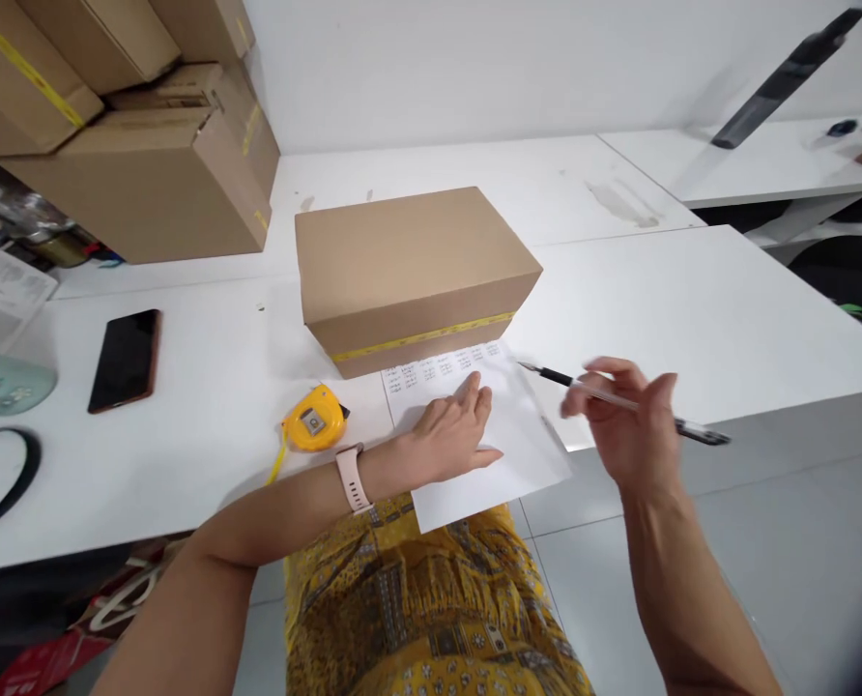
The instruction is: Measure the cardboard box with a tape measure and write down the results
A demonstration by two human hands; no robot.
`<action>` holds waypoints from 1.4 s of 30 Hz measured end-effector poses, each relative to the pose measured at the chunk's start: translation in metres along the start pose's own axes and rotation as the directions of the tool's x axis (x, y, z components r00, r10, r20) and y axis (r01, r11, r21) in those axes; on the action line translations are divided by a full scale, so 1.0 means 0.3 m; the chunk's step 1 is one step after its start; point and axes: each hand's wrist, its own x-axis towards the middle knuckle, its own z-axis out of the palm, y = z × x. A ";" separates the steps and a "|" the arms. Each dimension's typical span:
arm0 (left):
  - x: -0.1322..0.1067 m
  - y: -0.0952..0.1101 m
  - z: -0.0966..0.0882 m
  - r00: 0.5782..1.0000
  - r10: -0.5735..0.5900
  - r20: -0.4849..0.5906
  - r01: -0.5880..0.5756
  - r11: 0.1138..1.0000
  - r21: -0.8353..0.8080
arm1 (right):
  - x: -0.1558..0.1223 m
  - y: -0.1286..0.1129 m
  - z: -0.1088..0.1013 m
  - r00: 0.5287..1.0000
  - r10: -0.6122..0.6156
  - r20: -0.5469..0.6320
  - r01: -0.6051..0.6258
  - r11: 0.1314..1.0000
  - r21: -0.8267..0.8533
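Observation:
My left hand lies flat with fingers stretched out on a white sheet of paper that carries rows of small print and overhangs the table's front edge. My right hand hovers just right of the sheet, fingers closed on a black pen whose tip points left toward the paper. A closed cardboard box with a yellow tape stripe stands on the white table right behind the sheet. A yellow tape measure rests left of my left wrist, which wears a pink watch.
A black phone lies at the left. Several stacked cardboard boxes fill the back left corner. A teal object and a black cable sit at the far left edge. A dark long tool leans at the back right.

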 end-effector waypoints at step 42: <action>0.038 -0.005 0.090 0.968 -0.053 -0.245 0.038 0.997 -0.063 | 0.205 0.223 0.143 0.987 0.126 0.099 -0.076 0.911 -0.405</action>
